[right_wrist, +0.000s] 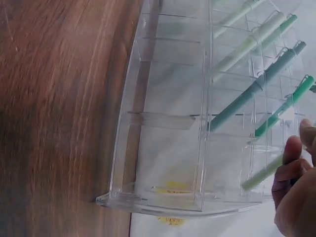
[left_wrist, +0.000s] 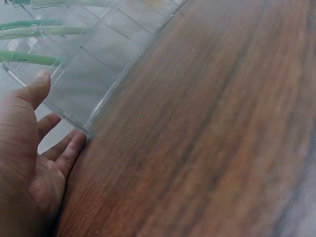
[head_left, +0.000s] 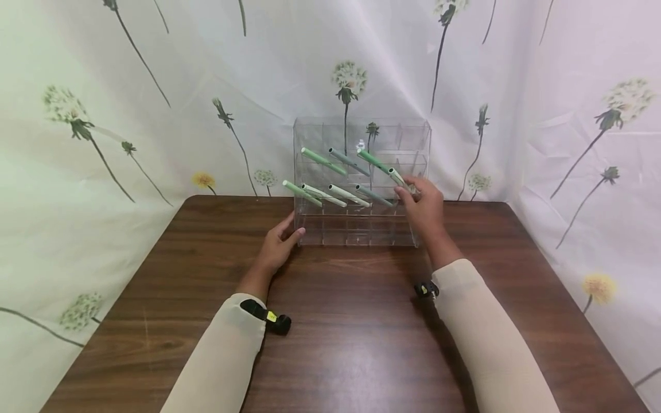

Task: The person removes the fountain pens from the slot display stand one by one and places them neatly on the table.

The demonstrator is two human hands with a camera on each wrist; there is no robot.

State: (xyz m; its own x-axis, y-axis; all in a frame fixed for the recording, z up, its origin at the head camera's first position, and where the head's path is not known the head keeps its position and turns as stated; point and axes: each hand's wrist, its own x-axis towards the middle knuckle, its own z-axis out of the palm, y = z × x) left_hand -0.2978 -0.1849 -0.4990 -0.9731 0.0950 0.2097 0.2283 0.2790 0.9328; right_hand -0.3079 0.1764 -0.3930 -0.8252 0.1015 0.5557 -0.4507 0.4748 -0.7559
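Observation:
A transparent, compartmented pen rack [head_left: 361, 238] stands at the back of the wooden table. Slanted pens fill parts of its two middle rows, among them a green pen [head_left: 373, 161], a grey-blue pen [head_left: 374, 195] and a whitish pen [head_left: 349, 195]. My right hand [head_left: 424, 203] pinches a pale green pen [right_wrist: 261, 178] at the right of the upper pen row, its capped end pointing up and left. At the rack's lower left side, my left hand [head_left: 276, 246] touches the side panel, thumb at the front edge and extended fingers along the outside.
The brown table [head_left: 341, 344] reaches back to a white curtain [head_left: 258, 69] printed with dandelions, which hangs close behind the rack. Black wrist cameras sit on both cuffs, the left one [head_left: 279, 324] low over the tabletop.

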